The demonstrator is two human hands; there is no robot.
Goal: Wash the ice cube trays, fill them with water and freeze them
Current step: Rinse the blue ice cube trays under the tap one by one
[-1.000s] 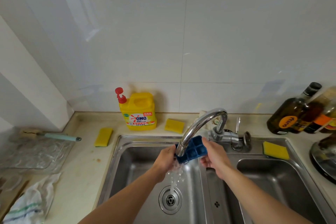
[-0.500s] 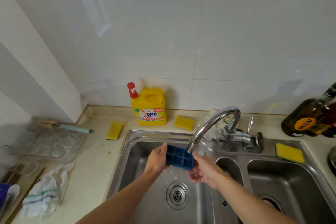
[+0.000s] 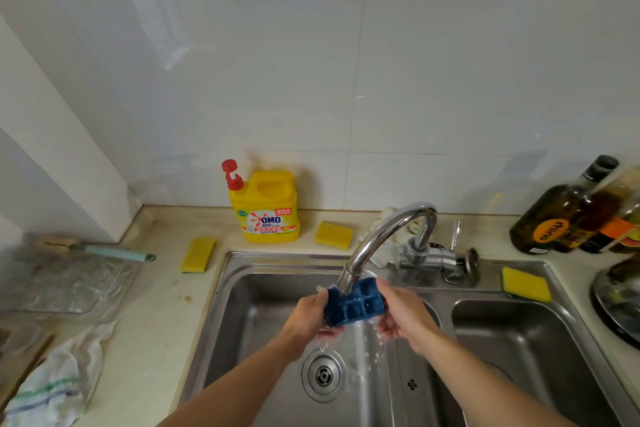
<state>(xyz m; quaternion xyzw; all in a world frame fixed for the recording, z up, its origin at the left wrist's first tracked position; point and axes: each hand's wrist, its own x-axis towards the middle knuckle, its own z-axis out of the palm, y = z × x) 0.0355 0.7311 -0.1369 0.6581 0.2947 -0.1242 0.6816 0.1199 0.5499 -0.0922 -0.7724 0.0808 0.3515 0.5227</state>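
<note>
A small blue ice cube tray (image 3: 356,305) is held under the chrome faucet (image 3: 384,239) over the left basin of the steel sink (image 3: 277,263). My left hand (image 3: 311,315) grips the tray's left end and my right hand (image 3: 401,315) holds its right end. The tray's cells face up and toward me. Water runs off it and drips down to the drain (image 3: 323,376). A clear plastic tray (image 3: 69,284) lies on the counter at the far left.
A yellow detergent jug (image 3: 268,208) stands against the wall behind the sink. Yellow sponges (image 3: 198,254) lie around the sink rim. A brush (image 3: 114,251) and a cloth (image 3: 52,381) are on the left counter. Dark bottles (image 3: 561,215) stand at the right.
The tray has shifted right and tilted under the spout, and my right hand has moved up to its right end. Water now spills off the tray. The view has panned slightly.
</note>
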